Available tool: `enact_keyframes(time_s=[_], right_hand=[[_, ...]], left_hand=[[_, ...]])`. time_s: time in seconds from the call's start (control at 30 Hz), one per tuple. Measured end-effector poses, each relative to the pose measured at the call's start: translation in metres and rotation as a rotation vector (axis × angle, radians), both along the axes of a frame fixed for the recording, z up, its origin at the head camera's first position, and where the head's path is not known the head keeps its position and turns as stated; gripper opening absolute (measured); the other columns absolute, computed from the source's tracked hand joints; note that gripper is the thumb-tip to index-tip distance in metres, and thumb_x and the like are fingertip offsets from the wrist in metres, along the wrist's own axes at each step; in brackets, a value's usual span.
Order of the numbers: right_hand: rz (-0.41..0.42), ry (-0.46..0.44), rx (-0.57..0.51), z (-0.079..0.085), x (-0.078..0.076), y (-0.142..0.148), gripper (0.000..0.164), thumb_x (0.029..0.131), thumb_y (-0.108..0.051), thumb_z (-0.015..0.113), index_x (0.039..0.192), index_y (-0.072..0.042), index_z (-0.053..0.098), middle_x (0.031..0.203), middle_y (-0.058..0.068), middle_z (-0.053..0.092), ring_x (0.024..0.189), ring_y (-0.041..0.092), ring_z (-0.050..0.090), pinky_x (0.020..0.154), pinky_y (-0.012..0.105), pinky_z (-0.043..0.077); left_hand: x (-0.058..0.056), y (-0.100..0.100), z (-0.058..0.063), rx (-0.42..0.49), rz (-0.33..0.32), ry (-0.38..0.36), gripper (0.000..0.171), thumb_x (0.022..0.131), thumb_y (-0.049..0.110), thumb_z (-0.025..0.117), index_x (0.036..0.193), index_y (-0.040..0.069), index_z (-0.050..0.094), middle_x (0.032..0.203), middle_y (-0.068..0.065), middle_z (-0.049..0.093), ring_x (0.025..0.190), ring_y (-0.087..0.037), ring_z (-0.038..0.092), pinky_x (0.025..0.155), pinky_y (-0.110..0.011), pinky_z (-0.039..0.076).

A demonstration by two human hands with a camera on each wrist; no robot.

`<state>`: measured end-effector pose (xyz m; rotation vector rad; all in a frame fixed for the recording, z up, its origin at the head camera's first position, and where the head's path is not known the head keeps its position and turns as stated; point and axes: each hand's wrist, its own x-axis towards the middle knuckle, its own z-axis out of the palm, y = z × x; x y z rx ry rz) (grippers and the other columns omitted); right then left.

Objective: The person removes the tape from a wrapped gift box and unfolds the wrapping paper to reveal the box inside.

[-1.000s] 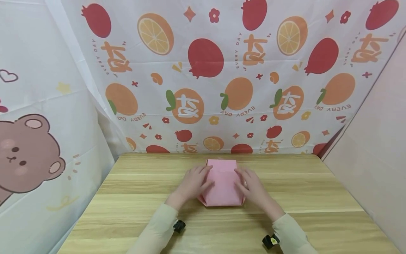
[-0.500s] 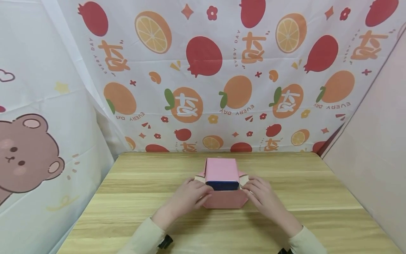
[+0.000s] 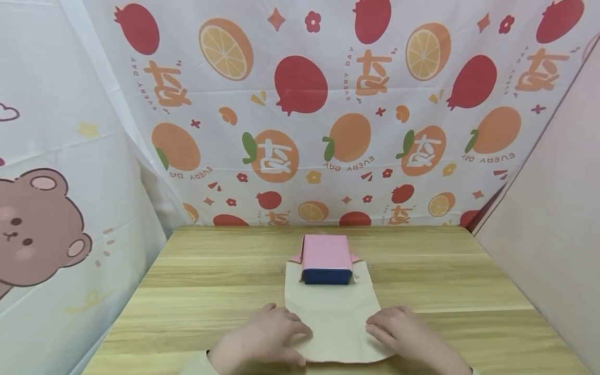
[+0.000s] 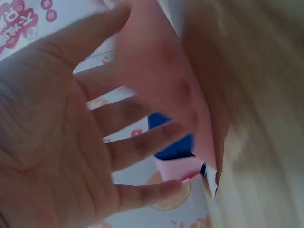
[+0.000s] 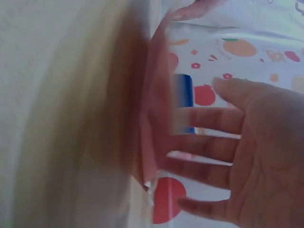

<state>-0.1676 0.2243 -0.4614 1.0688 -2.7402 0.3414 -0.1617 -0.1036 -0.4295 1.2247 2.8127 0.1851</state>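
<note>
A dark blue box (image 3: 327, 276) sits mid-table, its near end showing under pink wrapping paper (image 3: 326, 251) folded over its top. From the box toward me spreads the paper's cream inner side (image 3: 333, 317), creased and slightly curled at the near edge. My left hand (image 3: 264, 336) is at that flap's left edge; in the left wrist view its fingers (image 4: 137, 149) extend against the pink outer side (image 4: 159, 66), thumb apart. At the right edge is my right hand (image 3: 408, 333), with straight fingers (image 5: 204, 142) behind the pink side in the right wrist view.
The wood-grain table (image 3: 211, 291) runs back to a fruit-print cloth (image 3: 300, 130). A white cloth with a bear print (image 3: 42, 229) hangs at the left, and a plain pale panel (image 3: 553, 208) stands along the right.
Both hands have drawn the paper flap off the box and down toward me, moving toward the near table edge. The box's blue end and the cream inner side are now exposed.
</note>
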Motion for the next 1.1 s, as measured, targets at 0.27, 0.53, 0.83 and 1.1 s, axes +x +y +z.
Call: enact_keyframes(time_s=[0.27, 0.53, 0.83, 1.1], right_hand=[[-0.012, -0.215, 0.138, -0.012, 0.003, -0.027, 0.042, 0.097, -0.052, 0.050, 0.119, -0.021, 0.067, 0.125, 0.002, 0.065, 0.114, 0.021, 0.062, 0.093, 0.045, 0.052], [0.016, -0.179, 0.217, -0.011, -0.004, -0.061, 0.045, 0.092, -0.047, 0.058, 0.129, -0.022, 0.060, 0.140, 0.005, 0.056, 0.129, 0.026, 0.053, 0.098, 0.049, 0.047], [-0.098, -0.254, 0.146, -0.010, -0.018, -0.043, 0.075, 0.076, -0.050, 0.075, 0.138, -0.014, 0.053, 0.146, 0.015, 0.049, 0.133, 0.038, 0.047, 0.097, 0.073, 0.036], [-0.175, -0.342, 0.101, -0.010, -0.026, -0.005, 0.099, 0.068, -0.059, 0.077, 0.146, -0.010, 0.043, 0.154, 0.016, 0.039, 0.139, 0.040, 0.039, 0.100, 0.078, 0.025]], left_hand=[[0.004, 0.019, -0.010, -0.108, 0.122, -0.072, 0.055, 0.071, 0.055, 0.075, 0.121, 0.036, 0.064, 0.125, 0.008, 0.062, 0.115, -0.022, 0.058, 0.095, -0.058, 0.046], [-0.012, 0.044, -0.019, -0.184, 0.212, 0.019, 0.066, 0.065, 0.055, 0.081, 0.123, 0.032, 0.060, 0.120, 0.003, 0.061, 0.108, -0.024, 0.059, 0.089, -0.056, 0.049], [-0.027, 0.036, -0.025, -0.195, 0.283, -0.041, 0.100, 0.055, 0.068, 0.080, 0.142, 0.032, 0.047, 0.150, -0.010, 0.046, 0.131, -0.042, 0.047, 0.097, -0.070, 0.039], [-0.032, 0.009, -0.025, -0.167, 0.365, -0.096, 0.117, 0.048, 0.068, 0.082, 0.148, 0.024, 0.040, 0.155, -0.014, 0.037, 0.137, -0.043, 0.041, 0.098, -0.077, 0.032]])
